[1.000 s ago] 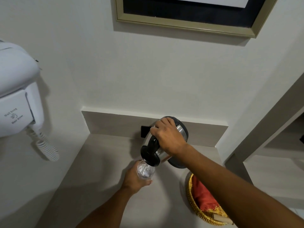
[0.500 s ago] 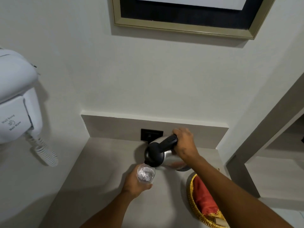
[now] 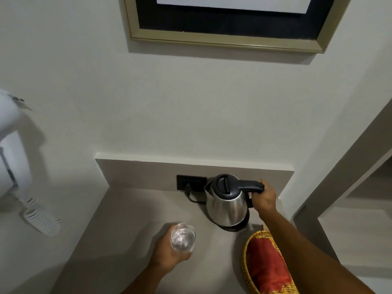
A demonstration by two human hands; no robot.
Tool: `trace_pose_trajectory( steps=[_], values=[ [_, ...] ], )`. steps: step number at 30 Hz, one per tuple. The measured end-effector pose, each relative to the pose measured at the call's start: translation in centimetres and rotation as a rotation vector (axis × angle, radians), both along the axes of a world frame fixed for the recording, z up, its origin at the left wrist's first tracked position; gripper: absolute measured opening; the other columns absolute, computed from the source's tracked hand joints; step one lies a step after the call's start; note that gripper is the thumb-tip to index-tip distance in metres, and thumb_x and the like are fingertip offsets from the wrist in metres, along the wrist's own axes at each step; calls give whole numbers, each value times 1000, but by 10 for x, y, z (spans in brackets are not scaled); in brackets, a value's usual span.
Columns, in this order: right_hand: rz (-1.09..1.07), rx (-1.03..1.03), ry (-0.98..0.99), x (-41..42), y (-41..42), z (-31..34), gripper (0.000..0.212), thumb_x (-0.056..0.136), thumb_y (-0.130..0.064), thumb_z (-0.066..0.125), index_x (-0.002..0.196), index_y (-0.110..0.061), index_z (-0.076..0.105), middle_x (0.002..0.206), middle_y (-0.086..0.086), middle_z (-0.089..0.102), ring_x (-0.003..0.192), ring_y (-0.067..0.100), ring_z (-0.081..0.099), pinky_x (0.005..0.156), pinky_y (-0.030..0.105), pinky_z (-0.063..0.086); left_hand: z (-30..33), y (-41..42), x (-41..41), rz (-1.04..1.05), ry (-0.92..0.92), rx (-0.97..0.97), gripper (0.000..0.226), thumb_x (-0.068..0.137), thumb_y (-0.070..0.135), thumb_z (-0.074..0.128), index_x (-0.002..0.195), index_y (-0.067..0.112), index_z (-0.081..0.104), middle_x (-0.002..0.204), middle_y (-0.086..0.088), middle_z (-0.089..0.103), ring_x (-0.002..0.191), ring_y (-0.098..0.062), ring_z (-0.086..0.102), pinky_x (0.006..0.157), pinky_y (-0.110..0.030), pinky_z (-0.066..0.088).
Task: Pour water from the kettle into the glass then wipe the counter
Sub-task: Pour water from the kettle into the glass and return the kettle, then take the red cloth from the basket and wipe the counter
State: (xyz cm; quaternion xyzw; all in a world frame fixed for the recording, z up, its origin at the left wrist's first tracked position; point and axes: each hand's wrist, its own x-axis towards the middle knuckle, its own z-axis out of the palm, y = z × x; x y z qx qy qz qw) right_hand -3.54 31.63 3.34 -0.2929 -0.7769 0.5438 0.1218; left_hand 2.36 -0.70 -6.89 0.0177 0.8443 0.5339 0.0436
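Note:
A steel kettle (image 3: 228,205) with a black lid and handle stands upright on its black base at the back right of the grey counter (image 3: 127,219). My right hand (image 3: 264,198) is wrapped around the kettle's handle. My left hand (image 3: 167,254) holds a clear glass (image 3: 182,237) with water in it, near the counter's middle front, left of the kettle. A red cloth (image 3: 268,270) lies in a yellow woven basket (image 3: 246,266) at the front right.
A black wall socket (image 3: 191,182) with a plugged cord sits behind the kettle on the low backsplash. A white wall hair dryer (image 3: 10,141) with a coiled cord hangs at the left. A framed picture (image 3: 229,39) hangs above. Walls close the counter on both sides.
The kettle went from tilted over the glass to upright on its base at the back right. My left hand with the glass stayed near the counter's front.

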Motion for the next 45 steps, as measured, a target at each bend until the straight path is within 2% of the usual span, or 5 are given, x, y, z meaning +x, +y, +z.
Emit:
trace_pose_trajectory(
  steps=[20,24,28,39,45],
  values=[
    [-93,138,-54,43,24,-25,58,78,-2,74,128,-11,45,126,14,50,118,32,49,97,46,46,-8,-10,-13,-128,78,-81,87,44,24,103,123,35,67,119,11,78,111,-9,74,97,-40,63],
    [-53,448,-212,111,0,-73,51,81,-31,71,123,-14,47,127,17,49,119,35,43,98,52,39,-23,-28,-10,-316,72,-467,122,59,75,81,160,24,35,166,5,42,157,-19,35,132,-46,24],
    [73,572,-489,147,-14,-105,57,86,-58,51,128,-20,43,129,20,49,116,40,44,96,55,39,-37,-33,3,-347,128,-681,123,76,87,52,166,8,23,175,-11,21,165,-28,12,130,-33,-11],
    [159,602,-631,135,-22,-114,50,94,-50,43,134,-22,33,134,21,41,122,42,36,99,60,34,-46,-30,3,-356,189,-871,119,80,88,44,161,2,34,169,-16,36,161,-31,26,129,-45,7],
    [27,489,-257,130,-34,-76,47,93,-43,51,134,-21,40,124,17,47,111,34,44,92,48,44,-50,-27,0,-317,139,-811,124,72,91,47,165,10,27,174,-9,29,164,-25,16,135,-45,7]
  ],
)
